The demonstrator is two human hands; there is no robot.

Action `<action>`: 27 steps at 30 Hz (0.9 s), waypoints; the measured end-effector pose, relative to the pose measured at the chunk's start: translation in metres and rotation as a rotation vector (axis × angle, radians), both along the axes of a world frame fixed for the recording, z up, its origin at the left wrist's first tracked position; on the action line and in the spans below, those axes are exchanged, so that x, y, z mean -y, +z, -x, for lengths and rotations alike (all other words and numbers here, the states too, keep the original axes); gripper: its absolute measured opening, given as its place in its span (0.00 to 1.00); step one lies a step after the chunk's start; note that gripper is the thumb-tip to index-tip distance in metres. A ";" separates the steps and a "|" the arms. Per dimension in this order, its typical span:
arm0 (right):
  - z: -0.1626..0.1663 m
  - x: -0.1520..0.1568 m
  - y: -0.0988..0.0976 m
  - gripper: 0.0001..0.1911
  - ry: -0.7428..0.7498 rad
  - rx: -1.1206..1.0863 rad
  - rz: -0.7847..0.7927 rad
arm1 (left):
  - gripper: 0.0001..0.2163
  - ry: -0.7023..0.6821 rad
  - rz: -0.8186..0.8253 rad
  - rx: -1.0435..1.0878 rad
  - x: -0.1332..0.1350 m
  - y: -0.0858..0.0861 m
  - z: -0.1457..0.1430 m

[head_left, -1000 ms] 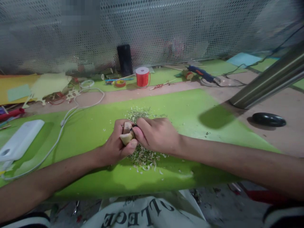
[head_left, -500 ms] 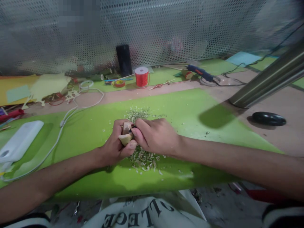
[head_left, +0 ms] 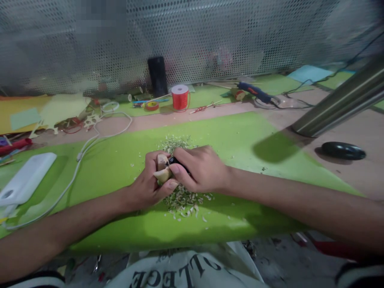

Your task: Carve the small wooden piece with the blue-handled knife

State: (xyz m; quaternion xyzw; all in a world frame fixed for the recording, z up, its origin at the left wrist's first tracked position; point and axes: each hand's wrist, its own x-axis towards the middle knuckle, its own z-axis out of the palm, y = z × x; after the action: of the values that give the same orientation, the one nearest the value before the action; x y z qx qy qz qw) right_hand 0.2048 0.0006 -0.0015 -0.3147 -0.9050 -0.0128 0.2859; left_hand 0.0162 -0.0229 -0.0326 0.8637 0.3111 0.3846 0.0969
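Observation:
My left hand (head_left: 149,182) is closed round a small pale piece of wood (head_left: 163,170) held over the green mat (head_left: 120,160). Pressed against it, my right hand (head_left: 200,168) is closed on a small dark-handled tool (head_left: 177,161) whose tip meets the wood. A heap of pale shavings (head_left: 180,200) lies on the mat under and beyond both hands. Most of the tool is hidden inside my fingers.
A white power bank (head_left: 25,178) with a white cable (head_left: 90,140) lies at the left. A red thread spool (head_left: 180,97), a black phone (head_left: 157,76) and a blue glue gun (head_left: 255,93) stand near the perforated metal screen. A black oval object (head_left: 343,151) and a metal post (head_left: 339,104) are at the right.
My right hand has shifted slightly up and right, so the dark tool handle now shows between my fingers. The left hand still grips the wood in the same place.

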 end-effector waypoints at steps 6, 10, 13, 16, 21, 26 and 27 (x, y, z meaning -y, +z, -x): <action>-0.001 -0.001 0.003 0.23 0.018 0.024 0.112 | 0.21 -0.034 0.070 0.004 0.000 -0.001 0.000; -0.004 -0.004 0.008 0.22 0.106 0.036 0.226 | 0.19 -0.066 0.081 0.008 -0.001 -0.001 0.000; -0.006 -0.005 0.009 0.22 0.173 0.036 0.285 | 0.19 -0.095 0.067 0.012 -0.003 0.000 0.000; -0.007 -0.005 0.007 0.21 0.193 0.016 0.281 | 0.21 -0.144 0.079 0.028 -0.003 0.001 0.001; -0.008 -0.003 0.008 0.19 0.170 -0.036 0.270 | 0.17 -0.085 0.064 0.009 -0.003 0.001 0.001; -0.013 -0.007 0.011 0.17 0.098 -0.085 0.231 | 0.17 -0.194 0.155 0.086 -0.004 0.003 -0.002; -0.014 -0.008 0.012 0.17 0.084 -0.086 0.218 | 0.17 -0.210 0.169 0.101 -0.004 0.004 -0.002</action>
State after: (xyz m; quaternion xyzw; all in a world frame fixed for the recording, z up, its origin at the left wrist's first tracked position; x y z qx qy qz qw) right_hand 0.2185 0.0084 0.0101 -0.3063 -0.9003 0.1111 0.2887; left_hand 0.0185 -0.0186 -0.0290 0.8598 0.2450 0.3876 0.2246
